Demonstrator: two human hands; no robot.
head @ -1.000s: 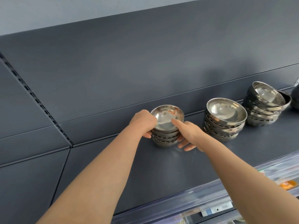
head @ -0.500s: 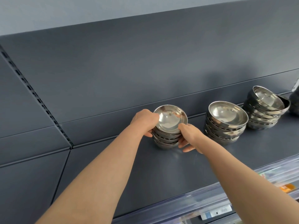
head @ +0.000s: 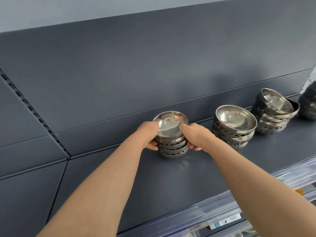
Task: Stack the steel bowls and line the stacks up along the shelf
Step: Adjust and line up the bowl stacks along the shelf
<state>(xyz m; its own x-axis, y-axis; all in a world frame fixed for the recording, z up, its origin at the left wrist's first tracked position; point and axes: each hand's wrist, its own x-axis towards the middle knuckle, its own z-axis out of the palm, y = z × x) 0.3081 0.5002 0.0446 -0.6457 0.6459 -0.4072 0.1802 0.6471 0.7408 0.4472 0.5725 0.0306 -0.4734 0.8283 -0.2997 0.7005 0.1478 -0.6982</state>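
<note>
Because the stack of bowls [head: 172, 144] had to be squared up near the shelf's [head: 171, 182] back edge, it was clasped between the left hand [head: 148, 134] and right hand [head: 196, 135], each grip closed on its sides.

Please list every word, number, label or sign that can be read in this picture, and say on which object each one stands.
No text can be read.
Price label on the clear strip at the shelf edge: too blurred to read.
Orange tag further right: too blurred to read.
Steel bowls held between the left hand and right hand: no print visible.
</note>
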